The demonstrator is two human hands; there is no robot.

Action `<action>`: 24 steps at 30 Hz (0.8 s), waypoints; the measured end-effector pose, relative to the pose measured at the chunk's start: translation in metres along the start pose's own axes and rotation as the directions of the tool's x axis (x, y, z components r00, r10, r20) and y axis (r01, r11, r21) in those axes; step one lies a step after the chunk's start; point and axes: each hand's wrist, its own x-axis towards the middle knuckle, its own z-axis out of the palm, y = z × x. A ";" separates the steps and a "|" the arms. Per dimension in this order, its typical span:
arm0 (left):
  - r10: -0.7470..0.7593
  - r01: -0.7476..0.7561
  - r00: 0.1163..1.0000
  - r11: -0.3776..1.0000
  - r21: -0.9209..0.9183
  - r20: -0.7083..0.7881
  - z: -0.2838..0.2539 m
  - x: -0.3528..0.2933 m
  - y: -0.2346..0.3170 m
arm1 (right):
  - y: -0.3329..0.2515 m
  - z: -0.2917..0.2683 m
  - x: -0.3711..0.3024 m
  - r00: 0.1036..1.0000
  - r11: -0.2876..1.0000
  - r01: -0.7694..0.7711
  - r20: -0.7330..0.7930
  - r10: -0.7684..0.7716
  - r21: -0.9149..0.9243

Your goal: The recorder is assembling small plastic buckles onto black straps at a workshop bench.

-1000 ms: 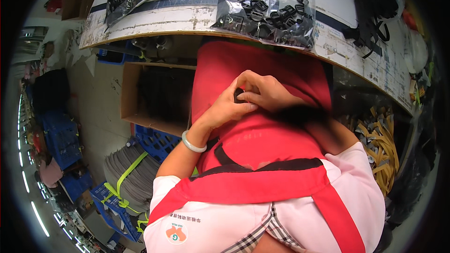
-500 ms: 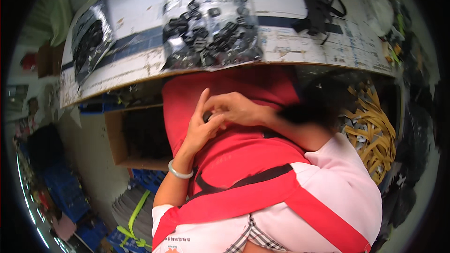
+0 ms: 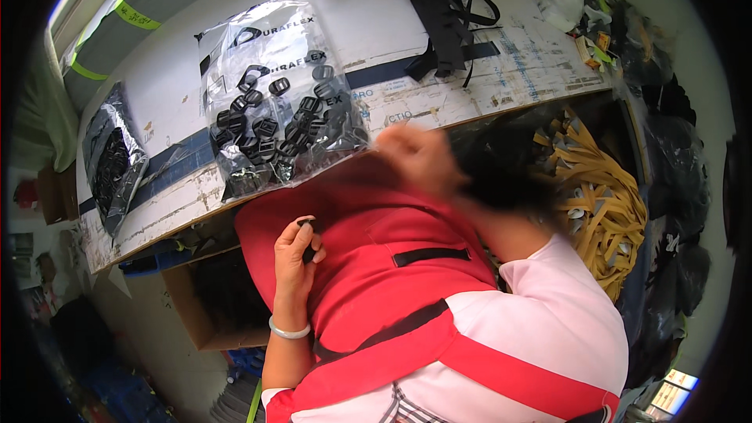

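My left hand [image 3: 294, 255] is raised over the red apron [image 3: 364, 254], its fingers pinched round a small black piece [image 3: 305, 222] whose kind is mostly hidden. By the table's front edge, my right hand [image 3: 419, 157] is blurred by motion, so its fingers do not show clearly. Just left of it, a clear plastic bag [image 3: 274, 27] of black plastic buckles [image 3: 266, 127] lies on the table. Beside my right wrist is a smeared dark mass [image 3: 501, 158] that I cannot make out.
Another bag with black contents [image 3: 116, 153] lies on the table [image 3: 548, 70] at the left. Black straps [image 3: 439, 19] are heaped at the back. Tan strips [image 3: 599, 204] fill a space under the right side; a cardboard box [image 3: 186, 305] stands below at the left.
My hands were together over the apron and are now apart. The right one has moved up and right to the table edge, the left one down and left. The whole view has also turned.
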 end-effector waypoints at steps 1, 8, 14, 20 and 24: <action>-0.016 0.017 1.000 0.999 0.037 -0.007 -0.003 -0.001 0.000 | 0.015 -0.023 0.011 0.963 0.981 -0.125 -0.254 0.085 -0.148; -0.101 0.103 0.992 0.994 -0.025 0.075 -0.018 0.002 -0.006 | 0.138 -0.119 0.042 0.873 0.708 -0.316 -0.486 -0.045 -0.632; -0.084 0.081 0.989 0.996 -0.031 -0.119 -0.016 0.000 -0.005 | 0.046 -0.123 0.039 0.597 0.838 0.082 -0.646 -0.475 -0.540; 0.096 -0.087 0.995 0.955 0.284 -0.020 -0.009 -0.005 -0.005 | -0.063 -0.130 0.022 0.778 0.894 0.448 -0.502 -0.377 0.022; 0.139 -0.133 0.990 0.930 0.344 0.007 0.016 -0.008 0.001 | -0.070 -0.067 0.007 0.947 0.886 -0.208 0.310 0.078 0.413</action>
